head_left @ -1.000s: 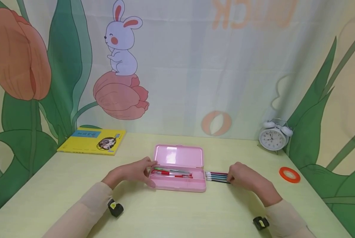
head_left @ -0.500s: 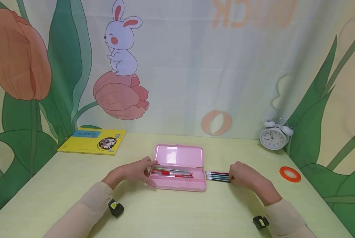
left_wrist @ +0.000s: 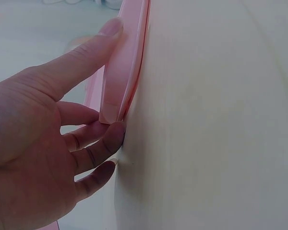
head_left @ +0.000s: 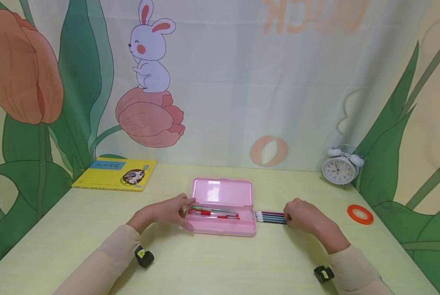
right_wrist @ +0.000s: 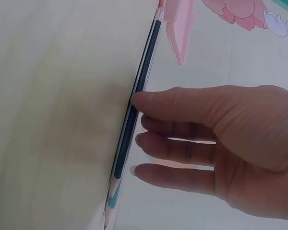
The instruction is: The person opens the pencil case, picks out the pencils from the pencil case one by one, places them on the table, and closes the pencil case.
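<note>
A pink pencil case (head_left: 244, 226) lies on the table with its lid (head_left: 229, 190) folded back. Inside are several pens (head_left: 206, 213), with red and green parts. My left hand (head_left: 166, 211) holds the case's left end, thumb at the front and fingers at the back; the left wrist view shows fingertips at the case's corner (left_wrist: 127, 62). Right of the case lies a row of several pencils (head_left: 270, 218), their eraser ends toward it. My right hand (head_left: 304, 214) pinches the row near its other end. In the right wrist view the thumb presses against a dark pencil (right_wrist: 145, 72).
A yellow book (head_left: 113, 174) lies at the back left. At the back right stands a white alarm clock (head_left: 338, 169), with an orange tape roll (head_left: 352, 211) in front of it. A printed curtain (head_left: 220, 82) hangs behind the table (head_left: 220, 262).
The pencil nearest the person has drawn in against the others, so the row is tighter. Both hands and the pencil case stay almost in place.
</note>
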`<state>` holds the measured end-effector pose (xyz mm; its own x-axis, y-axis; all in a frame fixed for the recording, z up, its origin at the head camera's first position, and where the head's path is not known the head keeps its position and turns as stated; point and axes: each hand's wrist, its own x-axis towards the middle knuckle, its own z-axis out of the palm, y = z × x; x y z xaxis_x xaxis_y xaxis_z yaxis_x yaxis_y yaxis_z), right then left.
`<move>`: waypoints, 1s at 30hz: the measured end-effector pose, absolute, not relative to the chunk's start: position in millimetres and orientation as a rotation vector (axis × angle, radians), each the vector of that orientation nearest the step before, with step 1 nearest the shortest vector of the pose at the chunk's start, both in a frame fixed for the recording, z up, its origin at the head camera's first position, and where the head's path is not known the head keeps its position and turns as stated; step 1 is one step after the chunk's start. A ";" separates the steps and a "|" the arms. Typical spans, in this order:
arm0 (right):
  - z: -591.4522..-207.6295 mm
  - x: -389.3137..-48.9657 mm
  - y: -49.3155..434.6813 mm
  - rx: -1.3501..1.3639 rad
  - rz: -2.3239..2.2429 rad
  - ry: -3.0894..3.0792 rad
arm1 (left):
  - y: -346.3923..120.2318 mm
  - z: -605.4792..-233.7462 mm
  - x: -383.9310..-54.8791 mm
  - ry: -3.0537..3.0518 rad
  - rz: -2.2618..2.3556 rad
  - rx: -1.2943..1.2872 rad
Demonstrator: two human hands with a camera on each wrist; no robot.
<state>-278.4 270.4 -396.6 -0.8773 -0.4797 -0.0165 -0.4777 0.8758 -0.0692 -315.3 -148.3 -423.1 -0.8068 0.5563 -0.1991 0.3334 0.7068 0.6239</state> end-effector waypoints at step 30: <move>-385.6 -283.8 252.2 -0.785 -0.260 2.997 | -148.0 -426.0 -318.3 2.529 0.864 0.664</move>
<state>-283.8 252.2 -385.6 -0.8720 -0.4894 0.0112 -0.4840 0.8585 -0.1693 -318.3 -148.0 -426.0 -0.8135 0.5453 -0.2019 0.3078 0.6983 0.6462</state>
